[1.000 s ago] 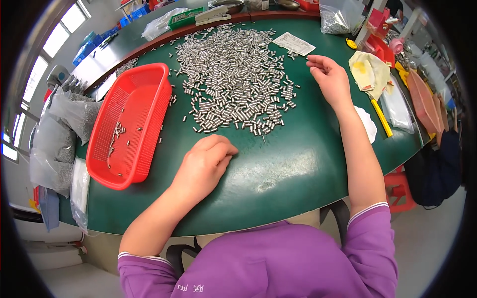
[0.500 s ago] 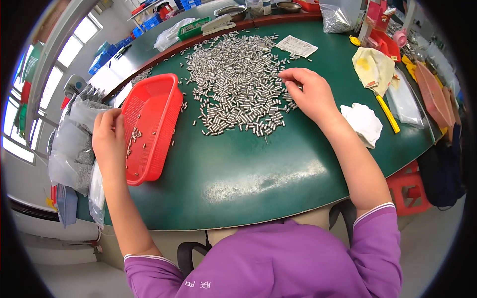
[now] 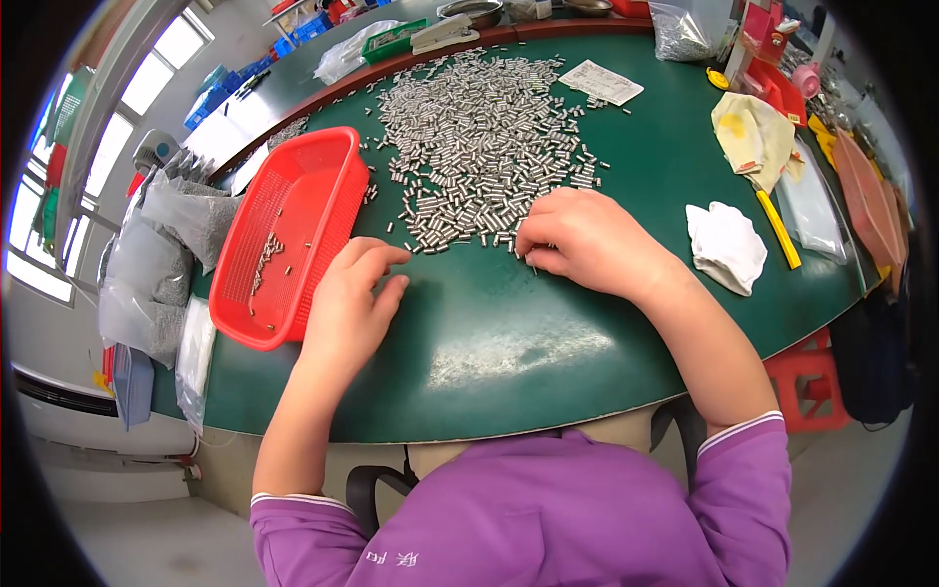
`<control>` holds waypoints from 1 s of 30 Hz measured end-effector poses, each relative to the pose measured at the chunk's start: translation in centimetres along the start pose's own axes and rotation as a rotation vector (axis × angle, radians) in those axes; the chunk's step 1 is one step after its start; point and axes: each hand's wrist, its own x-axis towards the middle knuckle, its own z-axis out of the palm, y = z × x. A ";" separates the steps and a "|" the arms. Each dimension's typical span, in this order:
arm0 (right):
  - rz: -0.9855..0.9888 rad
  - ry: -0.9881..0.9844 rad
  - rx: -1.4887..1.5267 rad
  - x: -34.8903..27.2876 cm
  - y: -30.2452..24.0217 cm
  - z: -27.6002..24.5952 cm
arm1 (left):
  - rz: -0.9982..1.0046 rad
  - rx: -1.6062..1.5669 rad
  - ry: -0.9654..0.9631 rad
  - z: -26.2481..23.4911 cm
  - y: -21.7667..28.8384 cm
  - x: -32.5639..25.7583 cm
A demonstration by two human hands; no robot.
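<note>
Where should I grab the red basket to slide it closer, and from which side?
Take the red basket by its near short rim, coming from the person's side with the left hand, which rests right beside it. That raised lip is bare and reachable; the far end sits toward the metal pins, and grey bags crowd its left.

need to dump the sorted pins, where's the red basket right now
In the head view the red mesh basket sits on the green table at the person's left, just beyond the left hand and left of the pile of metal pins.
</note>
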 end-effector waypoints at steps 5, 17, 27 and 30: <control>0.025 0.105 -0.033 0.4 -0.7 0.7 | 0.043 -0.037 -0.031 2.6 -1.8 2.2; 0.005 0.129 -0.029 0.4 -0.9 1.5 | 0.093 0.051 -0.006 4.4 -0.7 3.3; -0.095 0.143 0.001 0.7 -2.3 3.2 | 0.060 0.006 -0.008 4.2 -0.5 1.2; -0.104 0.107 -0.082 0.9 -3.3 4.5 | 0.037 -0.050 -0.009 4.2 -0.6 1.1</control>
